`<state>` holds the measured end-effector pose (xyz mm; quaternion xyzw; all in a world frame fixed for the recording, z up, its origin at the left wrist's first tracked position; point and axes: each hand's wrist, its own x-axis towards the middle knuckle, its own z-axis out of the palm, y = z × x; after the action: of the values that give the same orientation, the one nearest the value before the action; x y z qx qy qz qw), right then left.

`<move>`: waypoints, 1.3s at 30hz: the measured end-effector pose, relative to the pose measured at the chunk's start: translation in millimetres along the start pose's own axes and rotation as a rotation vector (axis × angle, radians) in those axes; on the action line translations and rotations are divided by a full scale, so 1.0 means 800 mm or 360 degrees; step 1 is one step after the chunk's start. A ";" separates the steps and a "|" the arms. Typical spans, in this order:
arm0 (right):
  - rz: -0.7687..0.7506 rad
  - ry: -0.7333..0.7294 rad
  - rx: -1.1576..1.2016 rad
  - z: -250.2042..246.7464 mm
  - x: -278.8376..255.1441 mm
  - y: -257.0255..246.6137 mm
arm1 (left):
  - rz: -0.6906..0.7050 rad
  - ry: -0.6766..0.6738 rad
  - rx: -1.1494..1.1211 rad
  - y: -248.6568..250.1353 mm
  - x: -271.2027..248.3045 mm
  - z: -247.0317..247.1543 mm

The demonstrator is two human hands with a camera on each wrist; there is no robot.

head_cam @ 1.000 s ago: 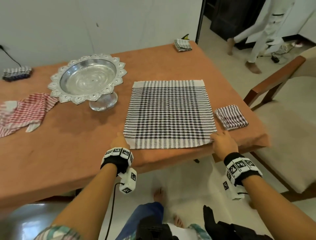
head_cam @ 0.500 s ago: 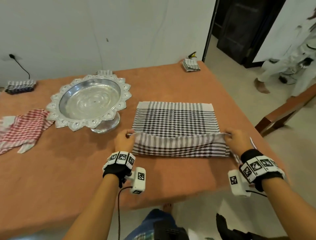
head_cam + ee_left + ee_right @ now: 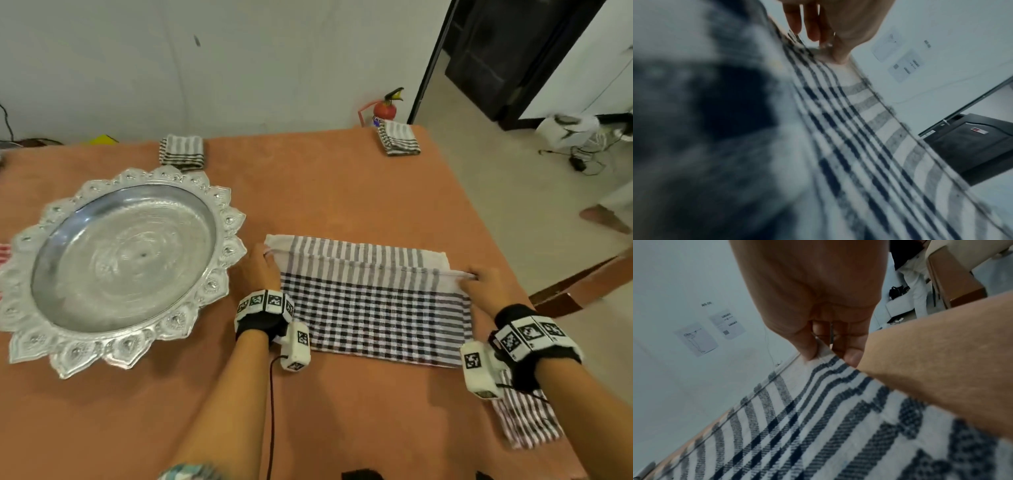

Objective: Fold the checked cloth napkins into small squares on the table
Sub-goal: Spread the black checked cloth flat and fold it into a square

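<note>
A black-and-white checked napkin (image 3: 370, 301) lies on the orange table (image 3: 325, 192), doubled over so its near edge sits just short of the far edge. My left hand (image 3: 262, 265) pinches the left corner of that carried edge, and my right hand (image 3: 483, 282) pinches the right corner. In the left wrist view the thumb and fingers (image 3: 813, 29) nip the checked napkin (image 3: 869, 138). The right wrist view shows thumb and fingers (image 3: 807, 347) pinching the napkin (image 3: 818, 426) at its hem. A folded napkin (image 3: 527, 418) lies under my right wrist.
A large scalloped silver pedestal bowl (image 3: 120, 263) stands close to the left of my left hand. Folded napkin stacks (image 3: 181, 152) sit at the far edge and at the far right corner (image 3: 399, 138). A wooden chair (image 3: 582, 287) stands right of the table. A fire extinguisher (image 3: 385, 106) is behind.
Both hands lifted the napkin's near corners and carried them away from me, over the cloth to almost the far edge, folding it in half. My view moved closer.
</note>
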<state>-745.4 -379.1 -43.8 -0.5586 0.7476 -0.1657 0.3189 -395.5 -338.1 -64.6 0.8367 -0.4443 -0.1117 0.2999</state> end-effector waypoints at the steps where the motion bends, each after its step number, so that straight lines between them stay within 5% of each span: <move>1: 0.0041 -0.0006 0.0022 0.002 0.009 -0.001 | -0.0057 -0.0020 0.0014 0.007 0.008 0.005; 8: 0.0117 -0.0118 0.0085 0.012 0.068 -0.016 | -0.0335 -0.0085 0.0154 0.023 0.059 0.034; 23: 0.0156 -0.0052 -0.0061 0.026 0.109 -0.025 | -0.0264 -0.0253 0.0167 0.011 0.104 0.063; 30: 0.0235 -0.0147 0.0189 0.024 0.083 -0.014 | -0.0202 -0.0274 0.0145 0.004 0.079 0.057; 39: 0.0127 -0.0101 -0.0124 0.028 0.022 0.018 | 0.0018 -0.0276 0.0549 -0.026 0.001 0.037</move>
<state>-744.1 -388.3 -74.5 -0.5454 0.7646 -0.1058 0.3267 -394.5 -342.4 -100.5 0.8604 -0.4859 -0.1039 0.1131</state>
